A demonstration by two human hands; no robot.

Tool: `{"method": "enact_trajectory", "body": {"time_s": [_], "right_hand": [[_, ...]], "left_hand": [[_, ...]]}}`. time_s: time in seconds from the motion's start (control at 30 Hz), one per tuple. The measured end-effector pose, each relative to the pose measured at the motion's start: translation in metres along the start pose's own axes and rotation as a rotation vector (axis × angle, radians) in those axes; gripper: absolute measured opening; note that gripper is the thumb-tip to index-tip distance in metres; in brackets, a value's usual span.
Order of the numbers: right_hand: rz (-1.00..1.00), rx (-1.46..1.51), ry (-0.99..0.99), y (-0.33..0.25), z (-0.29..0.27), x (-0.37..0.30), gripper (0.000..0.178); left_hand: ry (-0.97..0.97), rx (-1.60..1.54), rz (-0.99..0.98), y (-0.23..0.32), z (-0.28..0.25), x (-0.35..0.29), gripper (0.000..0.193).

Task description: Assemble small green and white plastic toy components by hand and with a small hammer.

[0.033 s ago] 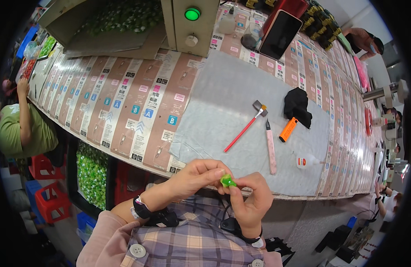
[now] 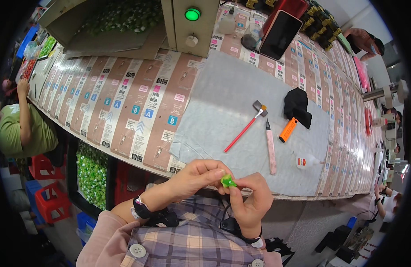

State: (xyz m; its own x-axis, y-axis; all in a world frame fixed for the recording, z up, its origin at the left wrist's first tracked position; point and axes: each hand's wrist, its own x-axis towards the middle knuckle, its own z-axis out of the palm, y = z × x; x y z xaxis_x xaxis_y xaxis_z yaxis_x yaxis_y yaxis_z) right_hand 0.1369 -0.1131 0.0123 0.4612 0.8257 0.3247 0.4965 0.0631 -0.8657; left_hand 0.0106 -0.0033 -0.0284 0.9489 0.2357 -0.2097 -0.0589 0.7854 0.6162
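My left hand (image 2: 205,175) and my right hand (image 2: 252,196) meet just in front of the table's near edge. Between their fingertips sits a small, shiny green piece (image 2: 227,180) with a yellowish side; its exact kind is too small to tell. Both hands pinch it with thumb and forefinger. On the grey mat beyond lie a red-handled brush (image 2: 243,133), a pink pen-shaped cutter (image 2: 270,149) and an orange-handled tool (image 2: 288,129) beside a crumpled black cloth (image 2: 297,107). A small white bottle (image 2: 306,161) lies at the mat's right side.
A beige machine (image 2: 191,31) with a lit green button stands at the back, by a box of green pieces (image 2: 121,18). A phone (image 2: 281,34) leans upright behind the mat. Left below the table is a black crate (image 2: 110,178) of green pieces, near red stools (image 2: 54,202). Other people work at both sides.
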Motion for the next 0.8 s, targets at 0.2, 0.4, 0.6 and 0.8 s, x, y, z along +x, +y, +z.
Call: {"method": "enact_trajectory", "body": {"time_s": [0.2,0.4,0.6,0.8], "right_hand": [[-0.130,-0.144,0.064,0.000,0.001,-0.001,0.017],[-0.200,-0.175,0.076,0.000,0.002,-0.001,0.021],[-0.296,-0.277,0.067,0.001,0.002,-0.003,0.021],[-0.396,-0.369,0.026,0.000,0.000,-0.003,0.022]], "left_hand": [[-0.030,0.086,0.189,0.004,0.011,-0.002,0.030],[-0.049,0.106,0.195,0.002,0.007,-0.003,0.033],[-0.041,0.139,0.151,0.002,0.002,-0.005,0.037],[-0.029,0.225,0.058,0.019,0.012,-0.012,0.041]]}}
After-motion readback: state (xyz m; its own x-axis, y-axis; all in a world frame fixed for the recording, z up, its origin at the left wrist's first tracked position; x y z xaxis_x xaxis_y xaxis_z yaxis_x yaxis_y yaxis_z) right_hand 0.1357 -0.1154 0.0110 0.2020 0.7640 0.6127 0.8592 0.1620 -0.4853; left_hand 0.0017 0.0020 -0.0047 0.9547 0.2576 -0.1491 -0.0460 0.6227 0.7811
